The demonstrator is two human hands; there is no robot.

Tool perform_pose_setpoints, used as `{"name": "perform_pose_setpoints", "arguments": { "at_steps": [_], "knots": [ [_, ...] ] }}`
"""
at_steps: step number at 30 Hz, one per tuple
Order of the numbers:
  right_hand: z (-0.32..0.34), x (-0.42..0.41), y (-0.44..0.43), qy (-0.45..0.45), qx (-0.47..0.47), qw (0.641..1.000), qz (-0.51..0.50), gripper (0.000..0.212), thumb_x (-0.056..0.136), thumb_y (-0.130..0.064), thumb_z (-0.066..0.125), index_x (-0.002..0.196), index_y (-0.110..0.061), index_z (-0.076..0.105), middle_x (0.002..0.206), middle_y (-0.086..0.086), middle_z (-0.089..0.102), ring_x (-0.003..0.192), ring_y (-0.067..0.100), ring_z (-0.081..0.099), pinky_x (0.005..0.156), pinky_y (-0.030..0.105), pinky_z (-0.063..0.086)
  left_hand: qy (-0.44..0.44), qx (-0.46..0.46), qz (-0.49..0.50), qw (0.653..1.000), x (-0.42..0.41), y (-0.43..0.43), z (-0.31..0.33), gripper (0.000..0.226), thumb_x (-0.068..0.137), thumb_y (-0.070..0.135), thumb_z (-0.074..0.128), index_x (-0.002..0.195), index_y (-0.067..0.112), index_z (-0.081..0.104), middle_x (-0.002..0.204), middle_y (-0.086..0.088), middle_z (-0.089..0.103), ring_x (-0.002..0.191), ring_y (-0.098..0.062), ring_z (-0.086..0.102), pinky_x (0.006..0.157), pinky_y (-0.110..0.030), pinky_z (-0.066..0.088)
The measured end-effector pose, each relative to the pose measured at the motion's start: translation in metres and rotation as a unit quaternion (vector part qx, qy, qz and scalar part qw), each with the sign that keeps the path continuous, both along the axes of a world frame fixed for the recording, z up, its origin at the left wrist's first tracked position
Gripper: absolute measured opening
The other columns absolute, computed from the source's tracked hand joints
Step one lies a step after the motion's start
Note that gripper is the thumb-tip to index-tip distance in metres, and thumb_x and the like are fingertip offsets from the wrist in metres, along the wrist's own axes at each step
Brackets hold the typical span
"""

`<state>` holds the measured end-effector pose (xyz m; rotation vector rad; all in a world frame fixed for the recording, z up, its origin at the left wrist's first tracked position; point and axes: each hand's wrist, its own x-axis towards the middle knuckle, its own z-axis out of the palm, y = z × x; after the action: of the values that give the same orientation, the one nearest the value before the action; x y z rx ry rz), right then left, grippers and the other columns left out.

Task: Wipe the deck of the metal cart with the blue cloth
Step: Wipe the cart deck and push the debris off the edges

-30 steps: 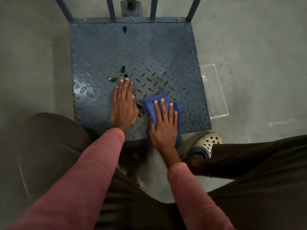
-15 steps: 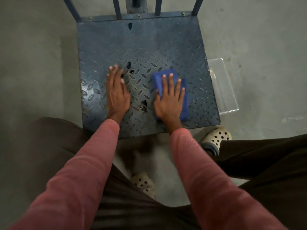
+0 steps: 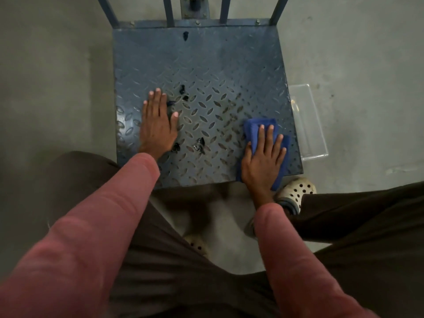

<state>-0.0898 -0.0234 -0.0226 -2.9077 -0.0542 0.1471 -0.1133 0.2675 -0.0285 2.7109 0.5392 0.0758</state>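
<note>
The metal cart's deck (image 3: 206, 58) is blue-grey tread plate, seen from above. A folded blue cloth (image 3: 252, 129) lies on the deck's near right corner. My right hand (image 3: 263, 159) presses flat on the cloth with straight fingers. My left hand (image 3: 158, 125) rests flat on the deck's left side, fingers straight, holding nothing. Small black bits of debris (image 3: 199, 143) lie on the deck between my hands, and more of them (image 3: 182, 88) sit just right of my left fingertips.
Blue upright bars (image 3: 169, 10) rise from the cart's far edge. A clear plastic tray (image 3: 307, 120) lies on the concrete floor by the cart's right side. My feet in pale perforated clogs (image 3: 296, 191) stand at the near edge.
My right hand has slid the cloth from the deck's middle to the near right corner. The left hand has stayed flat on the left side.
</note>
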Motion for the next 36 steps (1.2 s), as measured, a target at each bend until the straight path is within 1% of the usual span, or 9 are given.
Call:
{"name": "perform_pose_setpoints", "arguments": {
  "at_steps": [2, 6, 12, 15, 18, 25, 28, 31, 36],
  "knots": [
    [0.001, -0.006, 0.029, 0.008, -0.007, 1.0, -0.001, 0.07, 0.099, -0.048, 0.026, 0.162, -0.027, 0.006, 0.171, 0.001, 0.001, 0.157, 0.032, -0.001, 0.124, 0.058, 0.008, 0.001, 0.037, 0.004, 0.999, -0.005, -0.007, -0.002, 0.068, 0.11, 0.044, 0.019, 0.164, 0.004, 0.016, 0.174, -0.015, 0.01, 0.162, -0.029, 0.004, 0.132, -0.047, 0.006],
    [-0.001, -0.004, 0.066, -0.002, -0.008, 0.993, 0.119, 0.072, 0.099, -0.047, 0.03, 0.162, -0.025, 0.003, 0.171, 0.001, -0.002, 0.157, 0.031, -0.004, 0.125, 0.056, 0.004, 0.002, 0.051, 0.0, 0.999, -0.005, -0.006, -0.002, 0.067, 0.11, 0.045, 0.023, 0.165, 0.007, 0.016, 0.174, -0.011, 0.011, 0.162, -0.026, 0.005, 0.131, -0.047, 0.008],
    [-0.002, 0.074, 0.069, -0.011, 0.009, 0.975, 0.222, 0.065, 0.101, -0.048, 0.03, 0.161, -0.032, 0.012, 0.17, -0.006, 0.008, 0.157, 0.027, 0.005, 0.125, 0.055, 0.009, 0.007, 0.054, 0.008, 0.998, -0.005, -0.007, -0.002, 0.068, 0.109, 0.046, 0.025, 0.165, 0.009, 0.017, 0.174, -0.009, 0.012, 0.162, -0.024, 0.004, 0.132, -0.045, 0.008],
    [-0.001, 0.115, 0.076, 0.005, 0.012, 0.979, 0.202, 0.063, 0.102, -0.051, 0.025, 0.161, -0.034, 0.011, 0.17, -0.007, 0.007, 0.157, 0.027, 0.005, 0.125, 0.056, 0.009, 0.002, 0.046, 0.008, 0.999, -0.006, -0.005, -0.004, 0.068, 0.11, 0.048, 0.026, 0.165, 0.009, 0.017, 0.174, -0.009, 0.012, 0.162, -0.024, 0.004, 0.132, -0.045, 0.008],
    [-0.004, 0.121, 0.062, 0.008, 0.008, 0.986, 0.169, 0.062, 0.102, -0.052, 0.023, 0.161, -0.037, 0.008, 0.17, -0.008, 0.004, 0.157, 0.026, 0.003, 0.126, 0.055, 0.008, -0.001, 0.04, 0.011, 0.999, -0.007, -0.005, -0.004, 0.068, 0.109, 0.048, 0.026, 0.165, 0.009, 0.018, 0.174, -0.009, 0.013, 0.162, -0.024, 0.005, 0.131, -0.045, 0.008],
    [0.001, 0.03, 0.0, 0.004, 0.009, 1.0, 0.016, 0.063, 0.103, -0.045, 0.024, 0.162, -0.03, 0.007, 0.171, -0.004, 0.001, 0.157, 0.026, -0.001, 0.125, 0.055, 0.008, -0.002, 0.043, 0.02, 0.999, -0.005, -0.007, 0.002, 0.069, 0.109, 0.048, 0.027, 0.163, 0.007, 0.022, 0.173, -0.011, 0.017, 0.161, -0.026, 0.009, 0.131, -0.047, 0.011],
    [0.004, -0.013, 0.026, 0.024, 0.002, 0.999, -0.045, 0.072, 0.096, -0.045, 0.025, 0.162, -0.027, 0.006, 0.171, 0.0, 0.0, 0.157, 0.03, -0.001, 0.125, 0.056, 0.008, -0.003, 0.049, 0.022, 0.999, -0.004, -0.009, 0.003, 0.068, 0.109, 0.047, 0.028, 0.163, 0.006, 0.022, 0.173, -0.012, 0.016, 0.161, -0.027, 0.009, 0.131, -0.048, 0.012],
    [0.006, -0.038, 0.078, 0.035, -0.001, 0.999, -0.041, 0.079, 0.093, -0.043, 0.034, 0.162, -0.023, 0.002, 0.171, 0.003, -0.004, 0.156, 0.034, -0.006, 0.124, 0.058, 0.007, -0.012, 0.052, 0.024, 0.998, -0.004, -0.009, 0.002, 0.067, 0.109, 0.045, 0.031, 0.163, 0.006, 0.024, 0.172, -0.012, 0.019, 0.161, -0.027, 0.011, 0.131, -0.048, 0.013],
    [0.006, -0.007, 0.151, 0.024, 0.019, 0.999, -0.011, 0.082, 0.095, -0.042, 0.042, 0.162, -0.019, 0.002, 0.17, 0.003, -0.005, 0.155, 0.037, -0.009, 0.121, 0.062, 0.004, -0.048, 0.051, 0.032, 0.997, -0.003, -0.007, -0.004, 0.061, 0.107, 0.036, 0.038, 0.16, 0.005, 0.032, 0.17, -0.013, 0.027, 0.16, -0.028, 0.019, 0.13, -0.046, 0.016]
  ]
}}
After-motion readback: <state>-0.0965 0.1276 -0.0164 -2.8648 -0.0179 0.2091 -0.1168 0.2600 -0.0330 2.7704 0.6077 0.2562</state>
